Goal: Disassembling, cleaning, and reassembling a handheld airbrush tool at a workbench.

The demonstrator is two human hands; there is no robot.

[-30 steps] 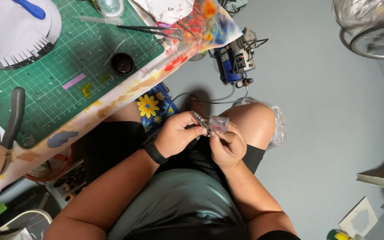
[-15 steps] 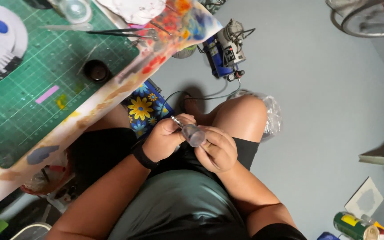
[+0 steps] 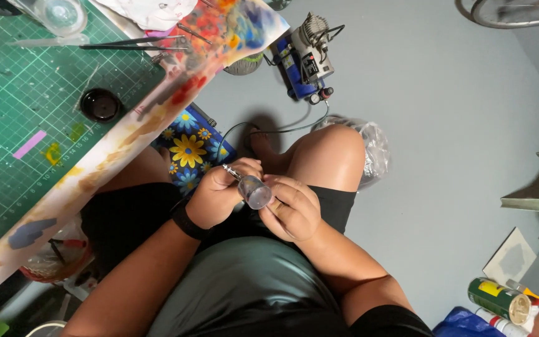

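— What's in the person's hands?

— An airbrush (image 3: pixel 244 181), held over the lap, just left of the raised bare knee (image 3: pixel 330 156). The left hand (image 3: pixel 219 195) is wrapped round its metal body, fingers curled and pressed together, the thin tip poking out up and left past the knuckles. There's a black wristband (image 3: pixel 188 219) on that arm.

— And the other hand?

— The right hand (image 3: pixel 293 209) pinches the airbrush's small cloudy cup (image 3: pixel 257 192) between thumb and fingertips. The two hands touch each other around it.

— Is it hooked up to anything?

— A thin hose (image 3: pixel 269 131) runs from near the hands off to a small blue compressor (image 3: pixel 304 59) on the grey floor, farther away. I can't tell exactly where the hose joins the airbrush; the fingers hide it.

— What's around them?

— To the left, a paint-smeared table edge with a green cutting mat (image 3: pixel 26 112); on the mat sit a small black pot (image 3: pixel 100 104) and tweezers (image 3: pixel 132 43). Under the table edge, just beside the left hand, is a blue case with yellow flowers (image 3: pixel 188 150). A green can (image 3: pixel 497 299) lies near right on the floor, well apart from the hands.
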